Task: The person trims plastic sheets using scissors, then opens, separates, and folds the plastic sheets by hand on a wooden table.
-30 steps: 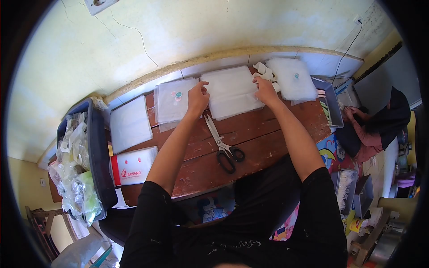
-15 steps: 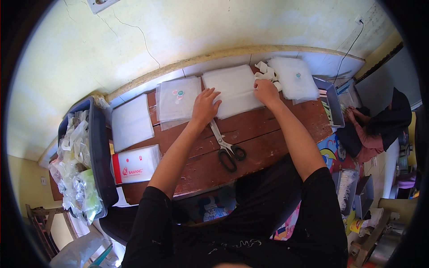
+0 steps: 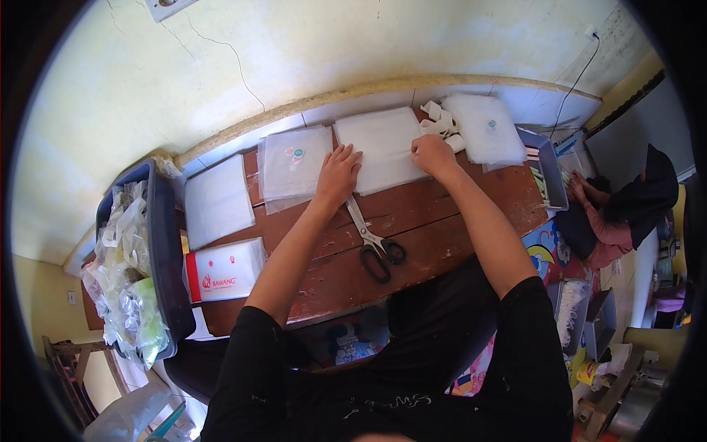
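A stack of clear plastic bags point(image 3: 383, 140) lies in the middle of the wooden table, between my hands. My left hand point(image 3: 339, 175) rests flat at its left edge, fingers stretched out. My right hand point(image 3: 434, 156) is closed over the right edge, fingers curled; what they pinch, if anything, is hidden. Below my left hand lie metal scissors point(image 3: 364, 228) with black handles, tips partly under the stack's near edge. Another stack of plastic bags point(image 3: 276, 166) with small round labels sits left of that hand. A cream-coloured strap point(image 3: 439, 121) lies bunched beyond my right hand.
At the left stands a dark tub point(image 3: 163, 254) full of plastic bags. More bag stacks lie on the table, including a red-printed pack point(image 3: 224, 272) and a thick pile point(image 3: 482, 132). A grey tray point(image 3: 549, 169) sits at the right end. A person point(image 3: 618, 214) is beyond it.
My right hand has moved slightly left and towards me, away from the strap and onto the stack's right edge. My left hand's fingers have drawn a little closer together.
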